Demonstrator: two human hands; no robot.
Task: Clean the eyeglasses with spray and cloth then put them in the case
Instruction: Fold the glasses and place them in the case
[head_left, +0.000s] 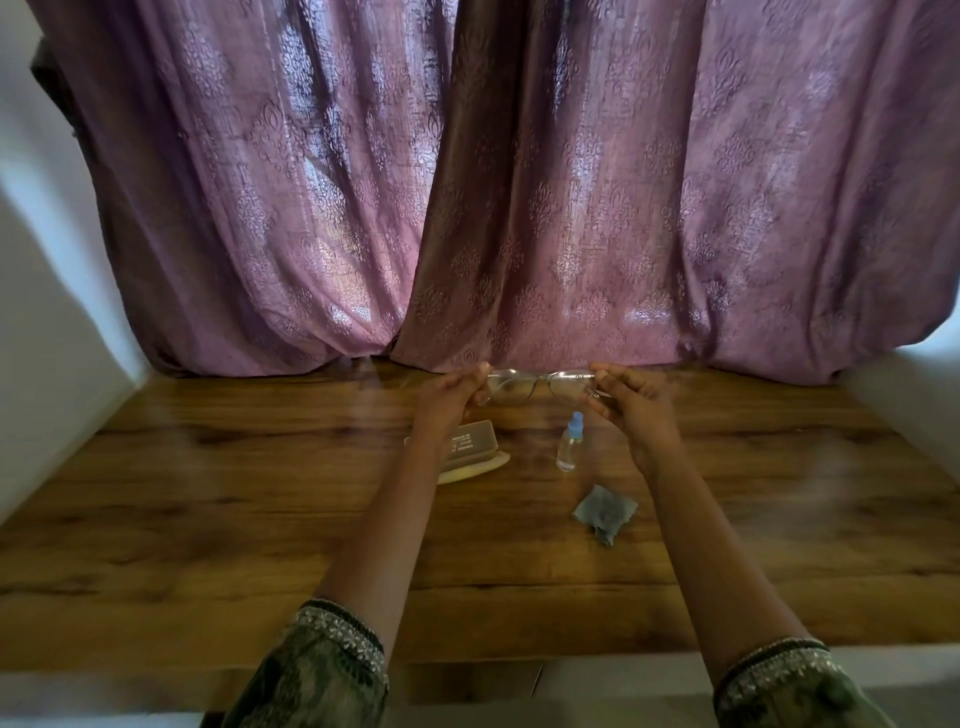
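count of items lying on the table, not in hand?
3: case partly behind the left hand, spray bottle right of it, grey cloth nearer the camera. Others may be hidden.

Dim room; daylight glows through the curtain (519, 208), brightening its folds and laying pale glare on the table (208, 519). The wide lens bows the walls (52, 312), and hazy smears soften the sides.

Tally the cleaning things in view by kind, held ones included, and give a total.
eyeglasses: 1
case: 1
spray bottle: 1
cloth: 1
Total: 4
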